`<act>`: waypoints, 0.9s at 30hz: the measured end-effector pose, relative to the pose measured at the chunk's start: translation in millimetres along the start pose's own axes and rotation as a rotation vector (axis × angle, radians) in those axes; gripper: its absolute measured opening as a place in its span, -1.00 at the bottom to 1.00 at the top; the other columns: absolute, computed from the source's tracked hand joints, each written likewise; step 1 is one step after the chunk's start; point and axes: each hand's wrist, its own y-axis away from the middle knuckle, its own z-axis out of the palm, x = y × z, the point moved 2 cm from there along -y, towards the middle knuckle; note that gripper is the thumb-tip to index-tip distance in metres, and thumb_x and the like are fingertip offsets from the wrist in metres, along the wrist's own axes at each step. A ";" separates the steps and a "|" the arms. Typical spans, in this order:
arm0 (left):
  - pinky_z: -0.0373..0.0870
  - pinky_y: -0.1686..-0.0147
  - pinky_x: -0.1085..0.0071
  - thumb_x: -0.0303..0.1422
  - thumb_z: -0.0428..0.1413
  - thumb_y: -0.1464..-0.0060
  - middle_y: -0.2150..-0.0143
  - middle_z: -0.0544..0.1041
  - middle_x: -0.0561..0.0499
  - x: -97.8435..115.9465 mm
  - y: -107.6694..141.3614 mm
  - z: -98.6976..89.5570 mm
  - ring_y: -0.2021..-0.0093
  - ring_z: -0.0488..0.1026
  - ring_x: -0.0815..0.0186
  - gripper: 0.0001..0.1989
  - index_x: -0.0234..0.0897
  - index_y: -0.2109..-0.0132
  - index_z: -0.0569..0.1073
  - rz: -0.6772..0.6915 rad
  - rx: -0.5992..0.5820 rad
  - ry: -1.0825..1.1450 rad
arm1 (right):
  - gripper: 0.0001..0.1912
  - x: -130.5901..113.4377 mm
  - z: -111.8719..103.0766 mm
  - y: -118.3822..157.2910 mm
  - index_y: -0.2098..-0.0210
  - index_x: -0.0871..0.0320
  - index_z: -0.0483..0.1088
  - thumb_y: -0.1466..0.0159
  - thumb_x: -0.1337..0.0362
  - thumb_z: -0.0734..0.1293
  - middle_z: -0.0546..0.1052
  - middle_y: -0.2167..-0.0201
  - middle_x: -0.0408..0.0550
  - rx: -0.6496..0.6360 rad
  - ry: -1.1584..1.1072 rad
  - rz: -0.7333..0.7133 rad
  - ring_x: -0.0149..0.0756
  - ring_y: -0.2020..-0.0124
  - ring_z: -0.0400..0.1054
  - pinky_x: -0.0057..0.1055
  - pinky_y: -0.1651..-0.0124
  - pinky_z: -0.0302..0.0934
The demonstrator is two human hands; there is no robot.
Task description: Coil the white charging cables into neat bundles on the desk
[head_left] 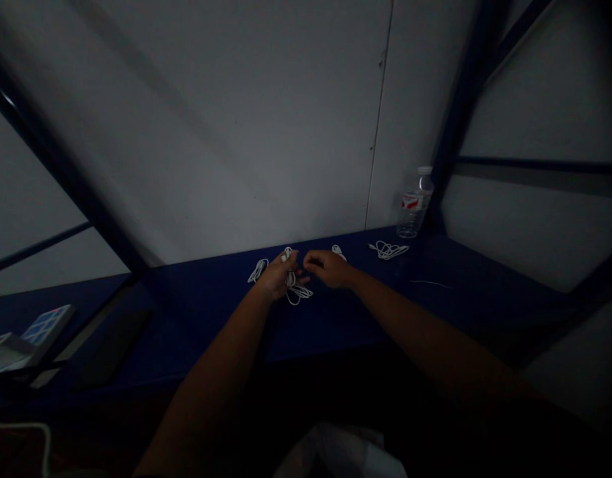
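"What's in the left hand (pixel 275 279)?"

"A looped bundle of thin white cable (pixel 299 291), gripped with the thumb near its upper end, other fingers partly spread. Its loops trail below the palm, over the smooth dark-blue shelf (pixel 206 299); I can't tell from here whether they touch it."

"And the right hand (pixel 328 267)?"

"Just beside it, apart, fingers curled toward the thumb. Too dim to say whether there's something thin between them."

"More cables around?"

"Yes, a small white coil (pixel 258 270) just beyond the left wrist, a white folded cord (pixel 338 251) just behind the right hand, and a looser white tangle (pixel 388 251) further right, near the clear plastic bottle with a white cap and red-and-white label (pixel 413 207), which stands upright by the wall."
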 end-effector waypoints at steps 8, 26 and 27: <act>-0.08 0.71 0.64 -0.07 0.29 0.02 0.52 0.21 0.23 6.1 -0.7 -1.8 0.70 0.05 0.60 -0.54 -0.17 0.10 0.29 0.065 0.022 -0.025 | -0.92 -3.0 -0.2 1.1 0.33 0.15 0.36 -0.26 0.30 0.24 0.42 0.41 -0.13 -0.032 0.026 -0.005 -0.35 0.39 0.25 -0.42 0.28 0.11; 0.02 0.61 0.52 -0.11 0.18 -0.05 0.59 0.19 0.21 4.6 -14.9 -26.5 0.66 0.11 0.48 -0.68 -0.23 0.21 0.32 0.203 0.404 -0.403 | -0.90 -4.4 -15.8 0.4 0.39 0.15 0.40 -0.22 0.41 0.26 0.47 0.38 -0.06 -0.011 0.231 -0.017 -0.31 0.34 0.30 -0.38 0.23 0.10; 0.07 0.58 0.51 -0.12 0.15 -0.07 0.57 0.24 0.18 7.3 -15.5 -31.6 0.63 0.16 0.46 -0.70 -0.24 0.20 0.34 0.231 0.449 -0.467 | -0.90 -2.2 -18.7 0.9 0.39 0.15 0.40 -0.21 0.41 0.26 0.47 0.37 -0.06 0.000 0.246 -0.016 -0.31 0.34 0.30 -0.38 0.23 0.10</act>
